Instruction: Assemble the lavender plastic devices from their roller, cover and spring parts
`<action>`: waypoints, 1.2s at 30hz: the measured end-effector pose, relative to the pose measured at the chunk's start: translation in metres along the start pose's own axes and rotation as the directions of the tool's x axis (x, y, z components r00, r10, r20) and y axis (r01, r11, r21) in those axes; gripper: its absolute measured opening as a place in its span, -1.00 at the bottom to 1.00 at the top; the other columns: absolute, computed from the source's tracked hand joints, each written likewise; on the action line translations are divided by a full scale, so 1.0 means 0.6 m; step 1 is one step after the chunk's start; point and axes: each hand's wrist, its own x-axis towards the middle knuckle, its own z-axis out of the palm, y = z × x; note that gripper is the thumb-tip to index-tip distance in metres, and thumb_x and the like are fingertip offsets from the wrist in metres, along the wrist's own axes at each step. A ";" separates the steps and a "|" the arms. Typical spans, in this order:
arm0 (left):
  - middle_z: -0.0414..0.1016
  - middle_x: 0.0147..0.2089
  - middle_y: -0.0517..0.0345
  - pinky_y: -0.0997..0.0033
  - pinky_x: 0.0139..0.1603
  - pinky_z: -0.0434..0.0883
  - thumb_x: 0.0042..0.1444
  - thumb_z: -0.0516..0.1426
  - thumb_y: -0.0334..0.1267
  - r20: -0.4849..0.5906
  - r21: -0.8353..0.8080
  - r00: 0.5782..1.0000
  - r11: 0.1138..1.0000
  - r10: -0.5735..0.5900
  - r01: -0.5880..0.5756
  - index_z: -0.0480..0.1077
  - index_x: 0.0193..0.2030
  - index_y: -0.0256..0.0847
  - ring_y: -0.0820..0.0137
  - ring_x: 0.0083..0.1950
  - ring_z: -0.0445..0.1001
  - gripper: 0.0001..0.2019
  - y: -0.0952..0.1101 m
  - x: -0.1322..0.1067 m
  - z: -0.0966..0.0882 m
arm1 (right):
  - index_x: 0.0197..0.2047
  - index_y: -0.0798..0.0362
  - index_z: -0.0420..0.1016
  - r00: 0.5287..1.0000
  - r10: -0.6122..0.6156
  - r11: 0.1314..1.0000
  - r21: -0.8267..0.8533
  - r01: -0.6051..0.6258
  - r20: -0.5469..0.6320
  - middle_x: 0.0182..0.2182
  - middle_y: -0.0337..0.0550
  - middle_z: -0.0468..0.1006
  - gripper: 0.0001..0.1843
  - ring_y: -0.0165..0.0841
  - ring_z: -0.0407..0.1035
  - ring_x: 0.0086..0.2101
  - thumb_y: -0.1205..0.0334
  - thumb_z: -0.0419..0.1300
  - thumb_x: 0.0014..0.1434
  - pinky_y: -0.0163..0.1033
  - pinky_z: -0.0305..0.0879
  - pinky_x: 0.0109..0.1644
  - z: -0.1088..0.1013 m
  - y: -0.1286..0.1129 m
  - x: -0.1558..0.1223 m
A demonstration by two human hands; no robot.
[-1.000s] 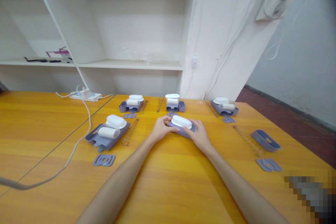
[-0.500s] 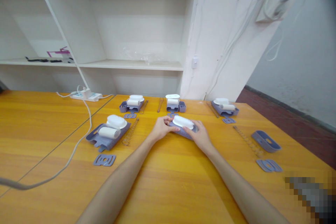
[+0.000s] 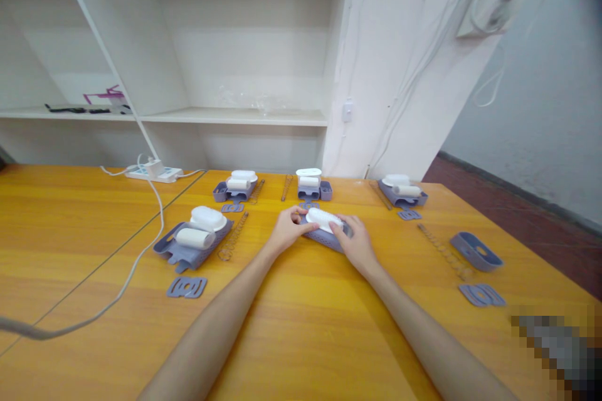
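Both my hands grip one grey-blue perforated plastic tray (image 3: 320, 238) with a white oval piece (image 3: 322, 219) on top, held just over the yellow wooden table (image 3: 301, 326) at mid-distance. My left hand (image 3: 286, 230) pinches the tray's left end, fingers curled against the white piece. My right hand (image 3: 355, 242) clasps the tray's right end, fingers wrapped round its edge.
A similar tray set (image 3: 194, 239) with a white roll lies left, beside a spring (image 3: 232, 237) and a flat grey plate (image 3: 187, 287). More sets (image 3: 236, 187) (image 3: 310, 185) (image 3: 402, 192) stand behind. A grey dish (image 3: 475, 252) and plate (image 3: 481, 295) lie right. A white cable (image 3: 141, 250) crosses the left.
The tray with the white piece has tilted and shifted slightly away from me between both hands; my fingers have closed in tighter on it.
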 end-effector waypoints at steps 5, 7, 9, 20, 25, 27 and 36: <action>0.15 -0.63 0.39 0.56 -0.55 0.02 -0.25 0.29 0.00 -0.062 0.044 0.997 0.998 0.048 -0.045 0.38 -0.23 -0.27 0.58 -0.58 0.09 -0.53 -0.007 0.003 -0.001 | -0.17 0.07 0.47 0.999 -0.039 0.999 -0.005 0.039 0.018 -0.22 -0.06 0.49 -0.60 -0.26 0.32 -0.16 -0.04 0.00 0.19 -0.16 0.19 -0.02 -0.009 -0.016 -0.005; 0.16 -0.61 0.38 0.55 -0.54 0.05 -0.21 0.27 -0.01 -0.080 0.078 0.994 0.995 0.069 -0.063 0.38 -0.22 -0.26 0.57 -0.56 0.11 -0.55 -0.010 0.004 -0.001 | -0.18 0.08 0.47 0.999 -0.041 0.999 0.004 0.041 0.021 -0.23 -0.07 0.50 -0.60 -0.27 0.34 -0.17 -0.02 -0.03 0.22 -0.19 0.20 -0.04 -0.012 -0.022 -0.007; 0.21 -0.58 0.34 0.55 -0.52 0.09 -0.15 0.24 0.00 -0.098 0.132 0.991 0.988 0.091 -0.078 0.39 -0.22 -0.25 0.55 -0.54 0.16 -0.58 -0.011 0.003 0.000 | -0.20 0.08 0.47 0.999 -0.032 0.999 0.020 0.032 0.027 -0.25 -0.07 0.51 -0.60 -0.28 0.35 -0.20 -0.01 -0.07 0.24 -0.22 0.22 -0.09 -0.015 -0.026 -0.008; 0.51 -0.20 0.13 0.35 -0.08 0.28 0.19 -0.07 -0.01 0.078 0.384 0.954 0.874 0.289 -0.296 0.47 -0.22 -0.16 0.34 -0.16 0.39 -0.63 0.012 -0.008 0.000 | -0.09 0.05 0.42 0.963 -0.123 0.992 0.067 0.110 0.240 -0.35 -0.15 0.54 -0.65 -0.36 0.41 -0.40 0.06 -0.07 0.24 -0.29 0.30 -0.27 -0.018 -0.044 -0.032; 0.49 -0.14 0.09 0.30 0.00 0.27 0.20 -0.09 -0.01 0.205 0.403 0.927 0.836 0.314 -0.372 0.43 -0.14 -0.18 0.31 -0.10 0.39 -0.62 0.017 -0.015 -0.002 | -0.05 0.05 0.40 0.972 -0.162 0.986 -0.010 0.166 0.171 -0.20 -0.08 0.50 -0.68 -0.30 0.38 -0.20 0.13 -0.03 0.22 -0.21 0.27 -0.07 -0.013 -0.042 -0.026; 0.45 -0.04 0.05 0.28 0.06 0.26 0.19 -0.06 -0.01 0.242 0.382 0.912 0.832 0.331 -0.403 0.37 -0.03 -0.18 0.29 -0.01 0.37 -0.62 0.017 -0.020 -0.001 | -0.01 0.06 0.37 0.977 -0.152 0.988 0.007 0.153 0.152 -0.10 -0.05 0.45 -0.66 -0.28 0.32 -0.07 0.14 -0.02 0.21 -0.17 0.21 0.04 -0.010 -0.035 -0.019; 0.39 0.03 0.01 0.24 0.09 0.27 0.15 -0.02 0.01 0.222 0.410 0.925 0.831 0.309 -0.376 0.26 0.04 -0.16 0.24 0.06 0.35 -0.60 0.021 -0.029 0.004 | 0.03 0.08 0.35 0.980 0.043 0.990 0.126 -0.068 0.195 -0.13 -0.06 0.49 -0.61 -0.28 0.36 -0.16 0.15 0.00 0.16 -0.11 0.23 0.01 -0.003 -0.005 -0.006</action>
